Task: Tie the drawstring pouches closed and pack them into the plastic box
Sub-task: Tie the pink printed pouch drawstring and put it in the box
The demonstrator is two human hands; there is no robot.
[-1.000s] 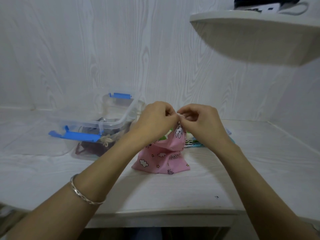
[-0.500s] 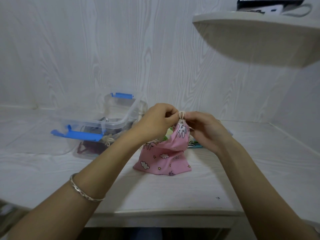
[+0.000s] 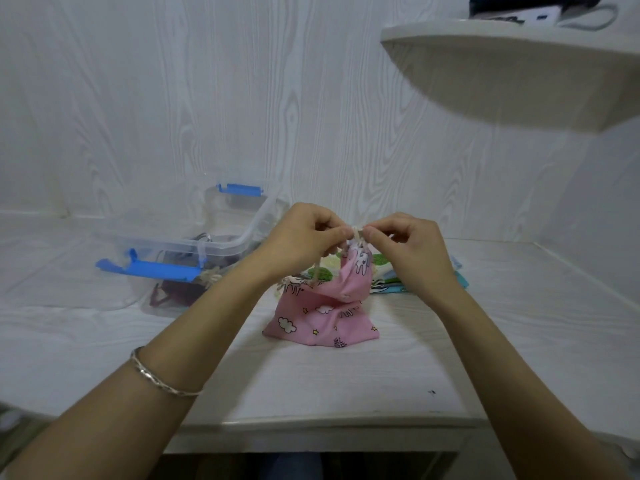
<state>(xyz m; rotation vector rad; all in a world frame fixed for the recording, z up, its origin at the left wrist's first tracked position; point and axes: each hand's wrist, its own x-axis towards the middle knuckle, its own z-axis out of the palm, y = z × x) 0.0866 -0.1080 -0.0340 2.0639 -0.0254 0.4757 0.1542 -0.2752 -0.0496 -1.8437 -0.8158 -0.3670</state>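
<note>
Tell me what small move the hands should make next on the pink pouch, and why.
Probably draw them apart to tighten the tie: the left hand and right hand each pinch the drawstring above the gathered neck of the pink pouch, which sits outside the plastic box.

Two hands are in view: the left hand and the right hand. One pink drawstring pouch stands on the one worktop. One clear plastic box has two latches, a far blue latch and a near blue latch, and holds at least one dark red pouch. The patterned pouches behind overlap, so their number cannot be told. One bracelet; one shelf.
</note>
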